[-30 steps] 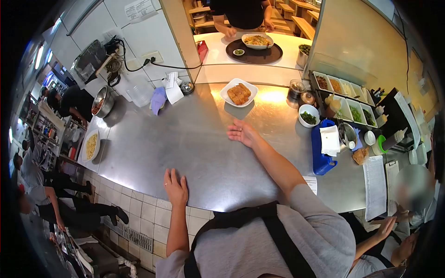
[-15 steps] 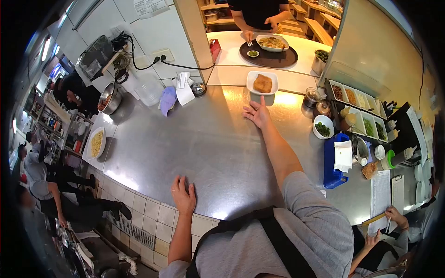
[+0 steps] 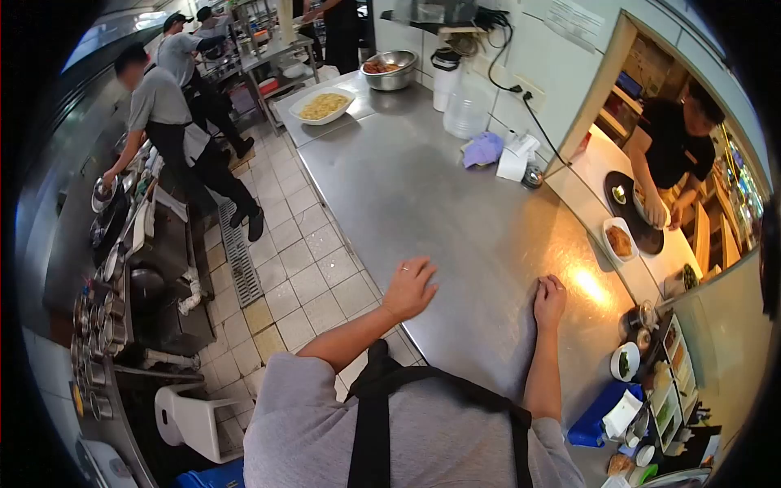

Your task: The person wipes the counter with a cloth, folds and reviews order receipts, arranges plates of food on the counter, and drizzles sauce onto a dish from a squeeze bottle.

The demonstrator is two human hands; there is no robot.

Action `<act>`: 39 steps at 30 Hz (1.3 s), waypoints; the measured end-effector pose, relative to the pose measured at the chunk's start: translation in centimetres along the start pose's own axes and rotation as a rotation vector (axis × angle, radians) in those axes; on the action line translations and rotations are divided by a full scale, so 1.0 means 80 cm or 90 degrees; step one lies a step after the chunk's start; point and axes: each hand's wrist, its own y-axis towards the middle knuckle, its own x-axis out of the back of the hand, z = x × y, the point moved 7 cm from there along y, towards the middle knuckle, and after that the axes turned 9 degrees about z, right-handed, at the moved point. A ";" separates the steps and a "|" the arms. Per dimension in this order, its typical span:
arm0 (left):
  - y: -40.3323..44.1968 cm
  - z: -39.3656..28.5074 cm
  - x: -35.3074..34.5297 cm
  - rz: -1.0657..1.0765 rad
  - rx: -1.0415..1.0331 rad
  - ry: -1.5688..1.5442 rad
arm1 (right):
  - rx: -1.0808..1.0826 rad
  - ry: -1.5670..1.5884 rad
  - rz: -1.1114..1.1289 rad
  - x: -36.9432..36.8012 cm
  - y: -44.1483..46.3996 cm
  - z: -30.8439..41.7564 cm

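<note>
My left hand is over the near edge of the steel counter, fingers stretched out and slightly apart, holding nothing. On the counter to the right rests my right hand, its fingers loosely bent and nothing visible in it. Beyond it, a square white dish with a browned, fried-looking piece of food sits on the pass-through ledge. At the far left end of the counter stands a white dish of yellowish noodle-like food, away from both hands.
A person behind the opening handles a white bowl over a dark tray. A steel bowl, purple cloth and call bell line the back. Blue box stands right; co-workers and white chair are left.
My view has swung left. My right hand has drawn back from the dish with the fried piece onto the counter. The dish now sits farther onto the ledge, beside the tray.
</note>
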 end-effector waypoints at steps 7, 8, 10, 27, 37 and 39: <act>-0.008 0.006 -0.003 -0.005 -0.060 -0.082 | -0.051 -0.171 -0.016 -0.005 -0.004 0.009; -0.010 0.010 -0.005 -0.006 -0.070 -0.107 | -0.056 -0.171 0.018 -0.011 -0.005 0.006; -0.009 0.026 -0.005 -0.005 -0.045 -0.171 | -0.057 -0.198 0.026 -0.016 -0.011 0.008; 0.239 0.728 0.096 -0.367 0.675 -0.461 | -0.227 -0.331 0.073 -0.049 -0.034 0.049; 0.273 0.746 0.133 -0.525 0.586 -0.900 | -0.243 -0.313 0.092 -0.047 -0.016 0.070; 0.265 0.743 0.126 -0.574 0.501 -0.922 | -0.227 -0.303 0.084 -0.048 -0.020 0.060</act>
